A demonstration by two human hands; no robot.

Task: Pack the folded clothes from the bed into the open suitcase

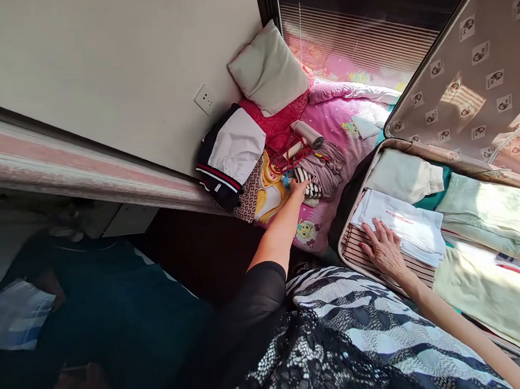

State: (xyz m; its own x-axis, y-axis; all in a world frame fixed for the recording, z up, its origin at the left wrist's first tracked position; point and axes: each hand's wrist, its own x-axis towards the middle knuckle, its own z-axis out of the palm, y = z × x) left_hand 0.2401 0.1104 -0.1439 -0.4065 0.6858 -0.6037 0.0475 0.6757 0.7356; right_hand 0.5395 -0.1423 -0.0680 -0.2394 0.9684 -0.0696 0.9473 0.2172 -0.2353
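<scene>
My left hand reaches out over the bed and closes on a black-and-white striped rolled piece of cloth lying among a pile of clothes. My right hand lies flat with fingers spread on a folded white garment with red lettering inside an open suitcase. More folded pale clothes fill the suitcase. Its patterned lid stands open at the right.
A folded white, navy and red garment, a yellow printed garment, a red cord and a pale hair dryer lie on the pink bedsheet. A white pillow leans by the wall with a socket.
</scene>
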